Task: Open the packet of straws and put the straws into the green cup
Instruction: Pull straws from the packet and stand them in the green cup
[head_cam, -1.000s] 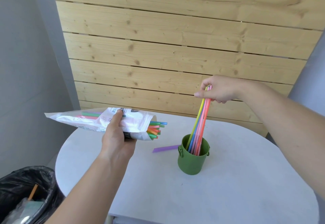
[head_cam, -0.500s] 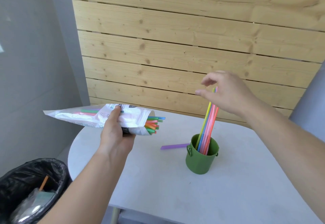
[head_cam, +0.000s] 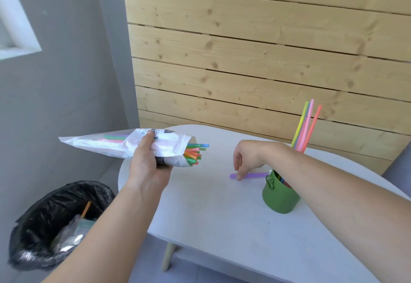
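My left hand (head_cam: 149,167) grips a white packet of straws (head_cam: 124,146) held level above the table's left edge, its open mouth facing right with several coloured straw ends (head_cam: 194,152) sticking out. A green cup (head_cam: 279,198) stands on the white table (head_cam: 222,227), holding several straws (head_cam: 305,124) that lean up to the right. My right hand (head_cam: 248,157) hangs fingers-down left of the cup, fingertips touching a purple straw (head_cam: 255,175) lying flat on the table. My right forearm crosses in front of the cup's rim.
A black-lined bin (head_cam: 55,222) with rubbish stands on the floor at the lower left, beside the table. A wooden plank wall (head_cam: 266,49) runs behind the table, with a grey wall (head_cam: 66,82) to the left.
My right hand let go of the straws in the cup and dropped left to the purple straw on the table. The view shifted left; the packet stayed in my left hand.
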Action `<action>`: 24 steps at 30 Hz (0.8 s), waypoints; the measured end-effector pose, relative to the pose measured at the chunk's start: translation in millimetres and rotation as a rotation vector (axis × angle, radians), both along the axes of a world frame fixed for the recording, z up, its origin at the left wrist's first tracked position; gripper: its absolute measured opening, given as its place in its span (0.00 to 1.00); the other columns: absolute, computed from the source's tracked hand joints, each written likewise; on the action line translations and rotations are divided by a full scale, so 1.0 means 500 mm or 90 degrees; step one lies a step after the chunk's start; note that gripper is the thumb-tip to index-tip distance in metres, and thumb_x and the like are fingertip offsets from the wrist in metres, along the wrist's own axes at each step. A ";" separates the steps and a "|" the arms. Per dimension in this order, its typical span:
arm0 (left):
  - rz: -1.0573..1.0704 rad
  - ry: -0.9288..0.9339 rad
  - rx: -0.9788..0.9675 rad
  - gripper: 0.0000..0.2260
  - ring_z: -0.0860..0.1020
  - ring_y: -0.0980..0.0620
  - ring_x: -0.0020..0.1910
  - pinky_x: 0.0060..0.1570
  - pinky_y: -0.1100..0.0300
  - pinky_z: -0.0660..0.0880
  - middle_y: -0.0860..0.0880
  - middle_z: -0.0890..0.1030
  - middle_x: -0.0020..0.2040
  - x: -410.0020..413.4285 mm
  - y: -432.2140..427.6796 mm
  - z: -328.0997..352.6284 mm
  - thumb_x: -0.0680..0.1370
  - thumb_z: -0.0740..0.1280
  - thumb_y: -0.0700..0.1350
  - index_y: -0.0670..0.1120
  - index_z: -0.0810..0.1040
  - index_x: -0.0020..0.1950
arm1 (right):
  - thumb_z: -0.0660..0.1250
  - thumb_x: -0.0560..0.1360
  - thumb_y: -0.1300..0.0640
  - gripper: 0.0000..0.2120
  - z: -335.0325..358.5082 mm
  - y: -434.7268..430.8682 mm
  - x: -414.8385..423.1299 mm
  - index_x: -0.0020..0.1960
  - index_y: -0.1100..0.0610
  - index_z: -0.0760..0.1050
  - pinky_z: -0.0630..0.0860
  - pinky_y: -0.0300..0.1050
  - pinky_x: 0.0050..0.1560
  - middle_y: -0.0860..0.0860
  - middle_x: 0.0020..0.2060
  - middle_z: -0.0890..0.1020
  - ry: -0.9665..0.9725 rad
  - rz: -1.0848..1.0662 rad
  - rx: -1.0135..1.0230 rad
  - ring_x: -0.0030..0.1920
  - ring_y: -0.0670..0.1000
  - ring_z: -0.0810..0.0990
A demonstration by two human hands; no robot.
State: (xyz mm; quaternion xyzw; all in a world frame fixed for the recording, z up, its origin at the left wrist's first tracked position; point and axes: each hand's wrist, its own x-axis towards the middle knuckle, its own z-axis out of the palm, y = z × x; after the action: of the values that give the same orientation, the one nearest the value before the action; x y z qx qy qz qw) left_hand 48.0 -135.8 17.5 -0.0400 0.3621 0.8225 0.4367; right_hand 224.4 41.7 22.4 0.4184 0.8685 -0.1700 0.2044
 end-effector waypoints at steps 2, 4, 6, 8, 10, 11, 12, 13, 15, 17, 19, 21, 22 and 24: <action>0.008 -0.002 -0.002 0.17 0.86 0.48 0.61 0.58 0.48 0.83 0.47 0.85 0.66 -0.006 -0.001 -0.005 0.84 0.69 0.47 0.45 0.78 0.72 | 0.82 0.63 0.50 0.17 -0.010 0.007 -0.008 0.49 0.53 0.85 0.76 0.40 0.40 0.52 0.49 0.88 -0.027 -0.003 -0.004 0.45 0.50 0.83; 0.009 -0.005 -0.003 0.15 0.86 0.48 0.59 0.57 0.48 0.83 0.46 0.85 0.66 -0.009 0.001 -0.009 0.84 0.69 0.47 0.45 0.78 0.70 | 0.83 0.63 0.51 0.15 -0.018 0.014 -0.014 0.47 0.54 0.86 0.75 0.39 0.38 0.52 0.48 0.88 -0.039 -0.011 -0.009 0.42 0.49 0.82; 0.006 -0.008 -0.003 0.13 0.86 0.48 0.57 0.55 0.49 0.83 0.46 0.86 0.65 -0.009 0.003 -0.009 0.84 0.69 0.47 0.45 0.78 0.68 | 0.82 0.63 0.52 0.13 -0.023 0.018 -0.019 0.46 0.54 0.86 0.74 0.40 0.38 0.51 0.45 0.88 -0.039 -0.015 -0.008 0.41 0.49 0.81; 0.007 -0.011 0.003 0.16 0.86 0.47 0.60 0.58 0.47 0.83 0.46 0.85 0.66 -0.006 0.007 -0.007 0.84 0.69 0.47 0.45 0.78 0.70 | 0.82 0.64 0.52 0.12 -0.024 0.021 -0.021 0.45 0.53 0.86 0.73 0.40 0.37 0.50 0.42 0.86 -0.038 -0.004 -0.010 0.41 0.49 0.80; 0.006 -0.011 0.008 0.14 0.86 0.46 0.62 0.58 0.47 0.83 0.46 0.85 0.66 -0.004 0.010 -0.006 0.84 0.69 0.47 0.45 0.78 0.69 | 0.81 0.66 0.51 0.09 -0.019 0.023 -0.023 0.44 0.52 0.85 0.74 0.41 0.38 0.47 0.42 0.85 -0.019 0.009 -0.006 0.43 0.49 0.80; 0.001 -0.009 0.010 0.12 0.86 0.47 0.62 0.58 0.48 0.83 0.46 0.85 0.65 -0.003 0.011 -0.005 0.84 0.69 0.47 0.45 0.79 0.66 | 0.80 0.67 0.51 0.08 -0.012 0.023 -0.022 0.43 0.50 0.84 0.76 0.42 0.39 0.46 0.41 0.85 0.008 0.013 0.001 0.44 0.49 0.81; -0.003 -0.009 0.012 0.10 0.86 0.47 0.61 0.57 0.48 0.83 0.46 0.86 0.64 -0.003 0.013 -0.004 0.84 0.69 0.47 0.46 0.79 0.64 | 0.79 0.67 0.50 0.07 -0.001 0.020 -0.021 0.41 0.49 0.83 0.77 0.44 0.42 0.45 0.40 0.84 0.049 0.020 0.012 0.44 0.49 0.81; -0.005 -0.012 0.013 0.09 0.86 0.48 0.59 0.57 0.48 0.83 0.47 0.86 0.63 -0.001 0.014 -0.003 0.84 0.69 0.47 0.46 0.79 0.62 | 0.79 0.68 0.50 0.06 0.016 0.017 -0.019 0.40 0.48 0.82 0.78 0.45 0.44 0.43 0.39 0.84 0.102 0.024 0.026 0.43 0.49 0.81; -0.010 -0.016 0.014 0.07 0.87 0.49 0.53 0.53 0.49 0.84 0.47 0.87 0.58 0.003 0.016 -0.002 0.84 0.70 0.46 0.46 0.80 0.60 | 0.78 0.70 0.52 0.05 0.062 0.001 -0.011 0.40 0.48 0.81 0.76 0.42 0.43 0.42 0.37 0.83 0.247 0.016 0.058 0.40 0.45 0.80; -0.020 -0.007 0.021 0.06 0.87 0.50 0.48 0.47 0.51 0.84 0.49 0.88 0.52 0.011 0.019 0.002 0.84 0.69 0.46 0.46 0.80 0.59 | 0.77 0.72 0.55 0.03 0.120 -0.025 0.005 0.42 0.51 0.83 0.74 0.37 0.41 0.43 0.35 0.83 0.428 -0.019 0.083 0.36 0.40 0.79; -0.040 0.002 0.032 0.08 0.87 0.50 0.48 0.47 0.51 0.84 0.49 0.87 0.50 0.026 0.024 0.005 0.84 0.68 0.47 0.46 0.79 0.62 | 0.75 0.74 0.59 0.02 0.175 -0.053 0.037 0.44 0.54 0.82 0.77 0.36 0.41 0.46 0.36 0.84 0.610 -0.075 0.076 0.34 0.40 0.80; -0.059 0.011 0.040 0.09 0.87 0.49 0.50 0.50 0.50 0.83 0.49 0.87 0.50 0.045 0.029 0.008 0.84 0.68 0.47 0.46 0.79 0.63 | 0.74 0.75 0.61 0.02 0.219 -0.079 0.083 0.46 0.55 0.82 0.82 0.41 0.42 0.51 0.39 0.86 0.758 -0.128 0.068 0.38 0.45 0.84; -0.069 0.014 0.043 0.09 0.87 0.49 0.50 0.51 0.50 0.83 0.49 0.87 0.50 0.056 0.033 0.010 0.84 0.68 0.47 0.46 0.79 0.63 | 0.73 0.75 0.61 0.02 0.238 -0.091 0.109 0.46 0.56 0.82 0.83 0.41 0.42 0.53 0.40 0.86 0.813 -0.151 0.072 0.39 0.47 0.85; -0.092 0.021 0.045 0.09 0.86 0.49 0.51 0.53 0.49 0.83 0.49 0.86 0.50 0.082 0.041 0.014 0.84 0.69 0.47 0.46 0.79 0.63 | 0.73 0.76 0.61 0.01 0.259 -0.108 0.164 0.47 0.57 0.82 0.83 0.41 0.40 0.54 0.41 0.87 0.889 -0.203 0.090 0.38 0.48 0.86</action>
State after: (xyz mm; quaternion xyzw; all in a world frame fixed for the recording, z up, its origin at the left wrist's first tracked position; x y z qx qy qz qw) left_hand 89.2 -115.5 24.7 0.0152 0.3416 0.8018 0.4900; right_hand 306.2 -12.3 152.1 0.3458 0.7338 -0.3688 -0.4538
